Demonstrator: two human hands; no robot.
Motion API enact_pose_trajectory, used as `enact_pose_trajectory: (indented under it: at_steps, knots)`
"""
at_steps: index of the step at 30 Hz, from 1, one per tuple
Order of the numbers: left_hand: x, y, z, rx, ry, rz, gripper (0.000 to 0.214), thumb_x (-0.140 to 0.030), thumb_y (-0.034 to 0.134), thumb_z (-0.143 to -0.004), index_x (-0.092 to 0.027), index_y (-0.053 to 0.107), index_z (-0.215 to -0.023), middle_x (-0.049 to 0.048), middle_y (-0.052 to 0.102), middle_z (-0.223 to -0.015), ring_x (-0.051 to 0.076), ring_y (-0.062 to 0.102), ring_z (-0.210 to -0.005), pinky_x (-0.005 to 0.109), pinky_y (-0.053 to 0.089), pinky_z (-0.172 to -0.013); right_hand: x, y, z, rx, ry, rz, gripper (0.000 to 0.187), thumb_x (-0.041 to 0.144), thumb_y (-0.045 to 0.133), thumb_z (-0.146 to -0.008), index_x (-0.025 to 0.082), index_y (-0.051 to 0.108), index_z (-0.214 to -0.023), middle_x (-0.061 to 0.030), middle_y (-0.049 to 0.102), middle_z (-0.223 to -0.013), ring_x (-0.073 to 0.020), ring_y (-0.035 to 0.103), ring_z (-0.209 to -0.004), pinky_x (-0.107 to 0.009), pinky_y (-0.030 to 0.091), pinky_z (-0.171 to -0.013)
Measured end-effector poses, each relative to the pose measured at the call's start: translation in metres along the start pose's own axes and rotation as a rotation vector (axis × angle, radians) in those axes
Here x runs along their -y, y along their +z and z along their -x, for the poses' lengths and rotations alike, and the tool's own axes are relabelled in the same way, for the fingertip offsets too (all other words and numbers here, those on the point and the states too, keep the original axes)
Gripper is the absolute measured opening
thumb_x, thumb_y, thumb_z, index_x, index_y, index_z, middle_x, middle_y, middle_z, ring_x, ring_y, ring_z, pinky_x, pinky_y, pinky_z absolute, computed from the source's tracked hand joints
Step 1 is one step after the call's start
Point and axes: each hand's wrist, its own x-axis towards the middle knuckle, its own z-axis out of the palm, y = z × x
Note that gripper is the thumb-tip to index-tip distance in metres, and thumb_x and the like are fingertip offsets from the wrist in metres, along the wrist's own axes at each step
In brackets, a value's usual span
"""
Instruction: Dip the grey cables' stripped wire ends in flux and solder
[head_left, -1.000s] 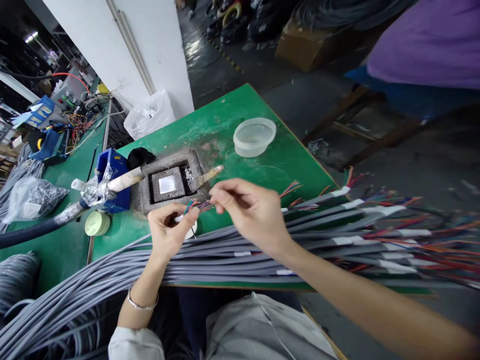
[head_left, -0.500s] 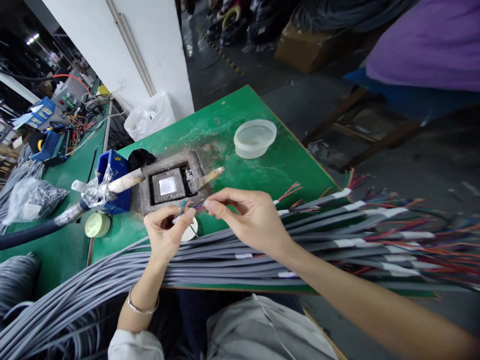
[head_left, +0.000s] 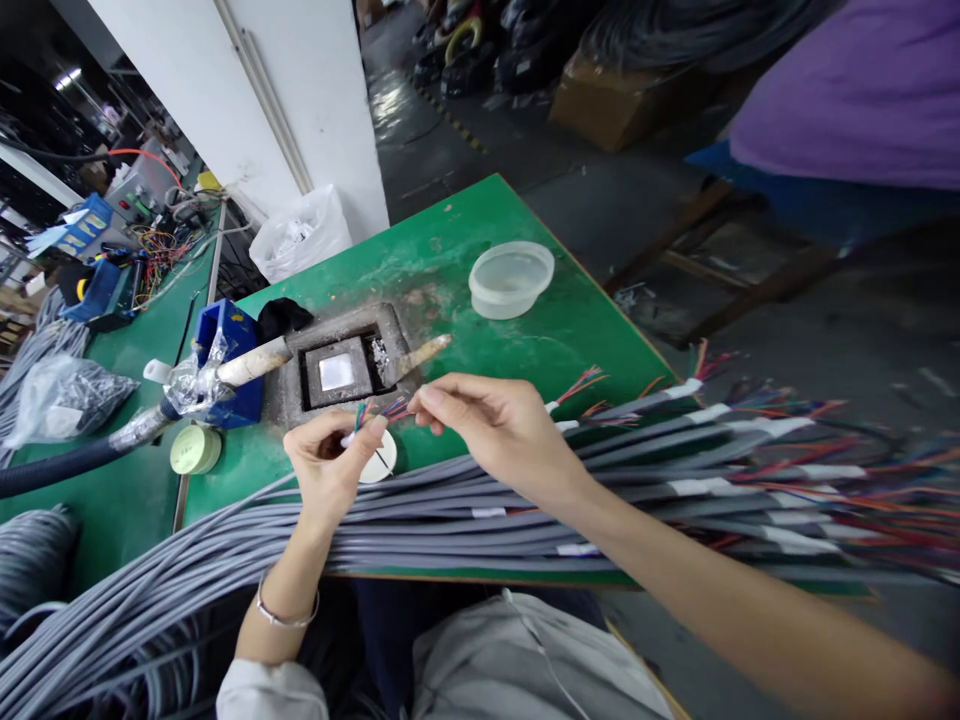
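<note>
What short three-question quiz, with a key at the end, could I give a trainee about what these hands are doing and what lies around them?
1. Multiple choice: what does the left hand pinch? A a spoon; B coloured wires; C a pen.
2. True or false: a bracelet circles the left arm.
3. Fill in the colour: the long cables lying along the near side of the green table are ____.

Key: 1 B; 2 true; 3 grey.

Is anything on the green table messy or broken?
Yes, messy: silvery crumbs lie beside the shiny square in the grey box, and dark smudges stain the green table nearby. Nothing looks plainly broken.
</note>
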Motion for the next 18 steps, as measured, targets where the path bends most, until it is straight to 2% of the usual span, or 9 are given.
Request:
enact_pose_trajectory:
  at_steps: [4, 9, 11, 13, 15, 18]
  knots:
    - [0.0004, 0.0, 0.0002, 0.017, 0.002, -0.026, 0.018, -0.027, 0.074, -0.066, -0.015, 0.068, -0.054, -0.0016, 0.06, -0.047, 0.007, 0.046, -0.044, 0.02, 0.035, -0.044, -0.0028, 0.0014, 0.003, 0.014, -0.062, 0.067, 0.02, 0.034, 0.058, -0.08, 0.017, 0.061, -0.07, -0.0023, 0.064, -0.063, -0.0131, 0.058, -0.059, -0.024, 0.047, -0.055]
    - [0.0, 0.0006, 0.0004, 0.027, -0.018, -0.036, 0.018, -0.028, 0.075, -0.065, -0.015, 0.068, -0.054, -0.0013, 0.06, -0.047, 0.007, 0.046, -0.043, 0.02, 0.035, -0.042, -0.0027, -0.0005, 0.0065, -0.034, -0.373, 0.407, 0.015, 0.02, 0.05, -0.084, 0.02, 0.057, -0.072, -0.0036, 0.062, -0.067, -0.0142, 0.057, -0.063, -0.026, 0.046, -0.06]
    - [-0.0005, 0.0006, 0.0009, 0.031, -0.01, -0.054, 0.019, -0.028, 0.075, -0.065, -0.015, 0.067, -0.053, -0.001, 0.059, -0.046, 0.008, 0.045, -0.043, 0.02, 0.035, -0.042, -0.0012, -0.0023, 0.0062, -0.099, -0.437, 0.453, 0.015, 0.018, 0.048, -0.085, 0.02, 0.056, -0.072, -0.0035, 0.061, -0.067, -0.014, 0.056, -0.064, -0.026, 0.046, -0.061]
    - [-0.0007, 0.0003, 0.0011, 0.023, 0.006, -0.066, 0.019, -0.028, 0.074, -0.065, -0.015, 0.067, -0.053, -0.0008, 0.059, -0.047, 0.008, 0.045, -0.044, 0.02, 0.035, -0.042, 0.0003, -0.0042, 0.0048, -0.187, -0.393, 0.427, 0.015, 0.019, 0.049, -0.085, 0.02, 0.055, -0.072, -0.0026, 0.059, -0.067, -0.0132, 0.055, -0.061, -0.025, 0.045, -0.06]
    - [-0.0009, -0.0004, 0.0009, 0.011, 0.025, -0.078, 0.019, -0.028, 0.074, -0.065, -0.015, 0.067, -0.053, -0.0006, 0.059, -0.047, 0.008, 0.045, -0.045, 0.021, 0.035, -0.043, 0.0009, -0.0053, 0.0033, -0.212, -0.297, 0.356, 0.015, 0.023, 0.05, -0.086, 0.02, 0.057, -0.072, -0.0024, 0.061, -0.067, -0.0128, 0.054, -0.06, -0.026, 0.045, -0.06]
    - [-0.0012, -0.0009, 0.0001, 0.021, 0.053, -0.098, 0.019, -0.029, 0.074, -0.065, -0.015, 0.067, -0.054, 0.0001, 0.058, -0.047, 0.009, 0.046, -0.046, 0.022, 0.036, -0.044, -0.001, -0.0036, 0.0024, -0.106, -0.17, 0.225, 0.02, 0.031, 0.051, -0.086, 0.018, 0.061, -0.074, -0.0039, 0.065, -0.07, -0.0141, 0.058, -0.064, -0.027, 0.046, -0.06]
